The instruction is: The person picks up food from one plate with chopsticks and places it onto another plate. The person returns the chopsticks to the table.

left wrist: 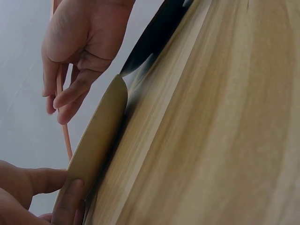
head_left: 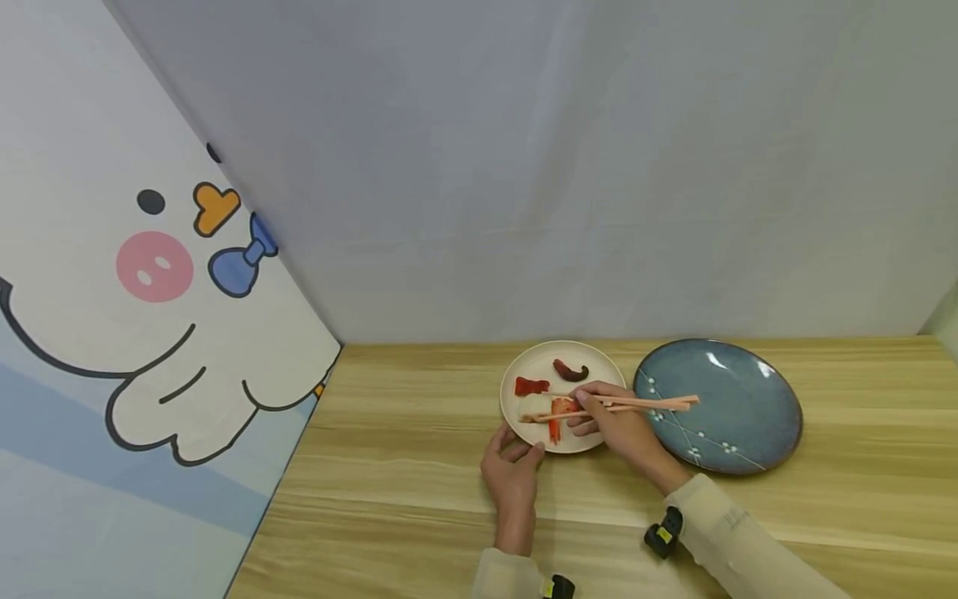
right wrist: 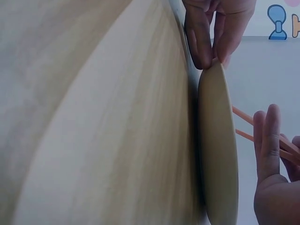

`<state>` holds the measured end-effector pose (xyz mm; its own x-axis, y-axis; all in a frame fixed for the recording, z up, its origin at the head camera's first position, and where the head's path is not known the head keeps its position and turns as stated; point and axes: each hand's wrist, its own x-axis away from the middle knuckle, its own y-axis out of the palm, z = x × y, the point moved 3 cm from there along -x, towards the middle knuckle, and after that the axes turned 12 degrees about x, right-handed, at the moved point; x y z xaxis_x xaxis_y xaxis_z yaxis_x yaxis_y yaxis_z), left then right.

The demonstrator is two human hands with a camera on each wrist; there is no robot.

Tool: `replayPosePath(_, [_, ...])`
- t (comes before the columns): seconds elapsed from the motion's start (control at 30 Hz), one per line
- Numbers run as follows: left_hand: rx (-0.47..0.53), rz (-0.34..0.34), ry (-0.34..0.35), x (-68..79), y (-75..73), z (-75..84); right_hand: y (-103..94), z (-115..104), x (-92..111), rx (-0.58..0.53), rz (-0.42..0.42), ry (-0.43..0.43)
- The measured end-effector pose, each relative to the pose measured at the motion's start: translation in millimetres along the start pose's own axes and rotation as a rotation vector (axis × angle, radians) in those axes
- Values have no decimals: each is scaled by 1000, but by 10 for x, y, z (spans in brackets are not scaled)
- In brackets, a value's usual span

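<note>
My left hand (head_left: 512, 478) pinches the near-left rim of a small cream plate (head_left: 591, 358), with the thumb at the edge and fingers against its side, as the left wrist view shows. Pale orange chopsticks (head_left: 659, 403) are held in my right hand (head_left: 617, 420) over the plate's right side. Their tips lie spread around a whitish food piece (head_left: 534, 407); whether they squeeze it I cannot tell. Beside it are an orange-red shrimp-like piece (head_left: 555, 428) and a flat red slice (head_left: 530, 386). A dark red tentacle-like piece (head_left: 571, 372) lies at the back of the plate.
A larger oval blue plate (head_left: 737, 399) with a white blossom pattern stands just right of the cream plate. Both rest on a wood-grain table (head_left: 404, 433). Behind is a pale grey cloth wall (head_left: 561, 166); a cartoon-printed panel (head_left: 67, 349) stands at left.
</note>
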<state>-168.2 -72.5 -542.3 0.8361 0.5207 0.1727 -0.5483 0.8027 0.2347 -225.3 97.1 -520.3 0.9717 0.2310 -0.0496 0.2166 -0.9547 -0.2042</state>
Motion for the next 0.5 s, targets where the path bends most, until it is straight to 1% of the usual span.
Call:
replayPosePath(0.17, [0, 1, -2, 4, -3, -6, 3, 8, -42, 11, -30, -9])
replayPosePath(0.33, [-8, -2, -2, -1, -3, -9, 0, -22, -94, 24, -40, -24])
replayPosePath(0.5, [-6, -3, 8, 5, -2, -15, 2, -33, -152, 23, -41, 1])
